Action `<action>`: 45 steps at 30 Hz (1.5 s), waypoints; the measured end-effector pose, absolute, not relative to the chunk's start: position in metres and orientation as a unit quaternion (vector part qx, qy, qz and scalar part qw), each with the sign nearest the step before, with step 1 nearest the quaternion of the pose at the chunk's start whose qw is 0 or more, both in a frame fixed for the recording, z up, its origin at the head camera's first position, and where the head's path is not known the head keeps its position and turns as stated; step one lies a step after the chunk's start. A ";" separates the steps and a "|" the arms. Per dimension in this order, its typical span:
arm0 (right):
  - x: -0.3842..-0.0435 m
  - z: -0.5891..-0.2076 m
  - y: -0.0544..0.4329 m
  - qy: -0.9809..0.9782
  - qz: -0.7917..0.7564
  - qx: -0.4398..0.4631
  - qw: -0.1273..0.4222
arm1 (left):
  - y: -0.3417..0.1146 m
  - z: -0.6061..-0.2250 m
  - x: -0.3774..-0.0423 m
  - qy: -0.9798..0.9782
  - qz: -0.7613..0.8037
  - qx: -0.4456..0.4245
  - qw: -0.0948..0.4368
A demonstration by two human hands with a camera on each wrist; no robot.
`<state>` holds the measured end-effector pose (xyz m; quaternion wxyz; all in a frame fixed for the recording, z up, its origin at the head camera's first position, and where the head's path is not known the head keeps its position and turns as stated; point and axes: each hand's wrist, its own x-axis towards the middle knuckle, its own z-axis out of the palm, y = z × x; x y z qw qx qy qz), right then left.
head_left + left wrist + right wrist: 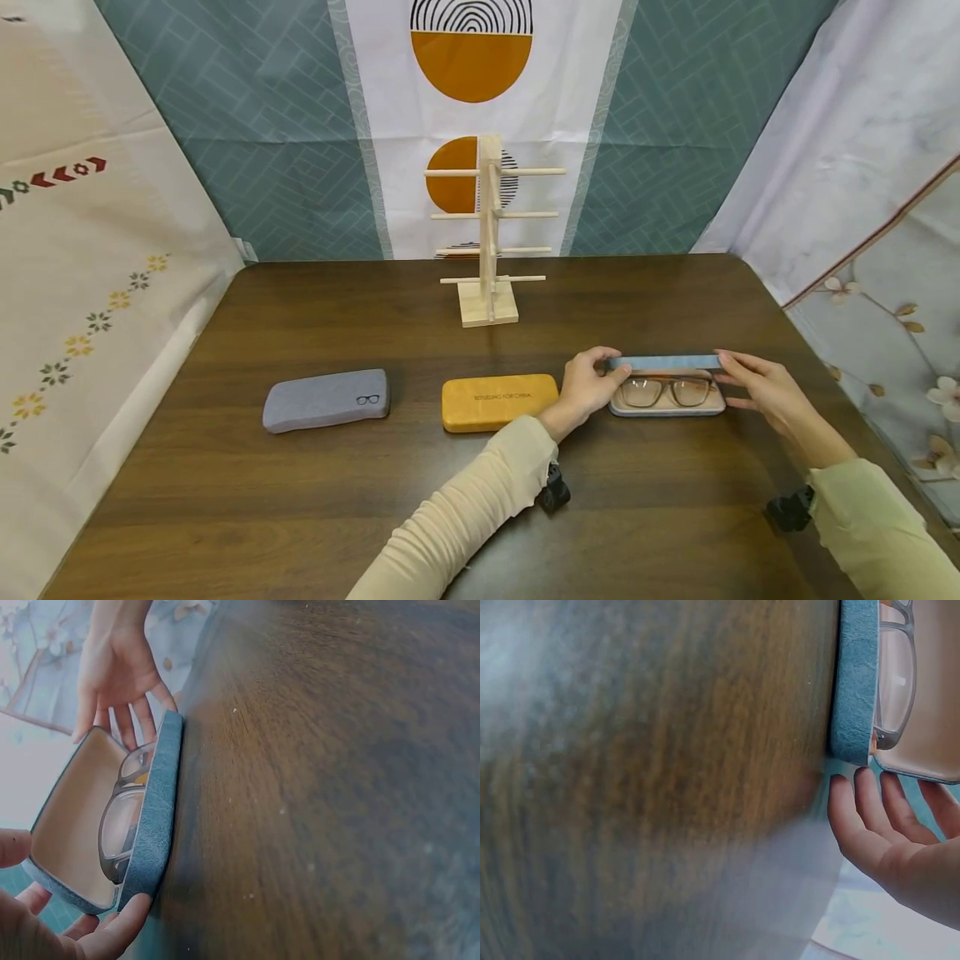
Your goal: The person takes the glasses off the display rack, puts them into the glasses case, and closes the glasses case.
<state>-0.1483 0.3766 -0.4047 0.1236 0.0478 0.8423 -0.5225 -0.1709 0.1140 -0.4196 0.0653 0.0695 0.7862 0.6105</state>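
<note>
A blue glasses case [667,411] lies with its lid [663,362] raised on the right part of the table. Inside its pale lining rests a pair of glasses [666,391] with a dark, clear-lensed frame, seen also in the left wrist view as glasses [120,817] half behind the case's front wall. My left hand [588,385] grips the case's left end, fingers at both the lid and the base. At the opposite end, my right hand [765,398] touches the case with extended fingers, and the right wrist view has these fingertips [862,776] right at its edge.
A yellow glasses case [498,402] with printed lettering lies just left of my left hand, shut. Further left is a grey glasses case [327,401], also shut. A wooden display stand [489,242] with several pegs rises at the table's back.
</note>
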 end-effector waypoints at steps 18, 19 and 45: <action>-0.144 -0.401 0.386 0.827 -0.528 0.056 0.185 | 0.111 -0.424 -0.166 0.781 0.618 0.069 0.060; -0.144 -0.401 0.386 0.828 -0.525 0.058 0.188 | 0.111 -0.424 -0.166 0.781 0.618 0.069 0.061; -0.143 -0.401 0.395 0.807 -0.555 0.032 0.202 | 0.114 -0.420 -0.161 0.804 0.582 0.080 0.090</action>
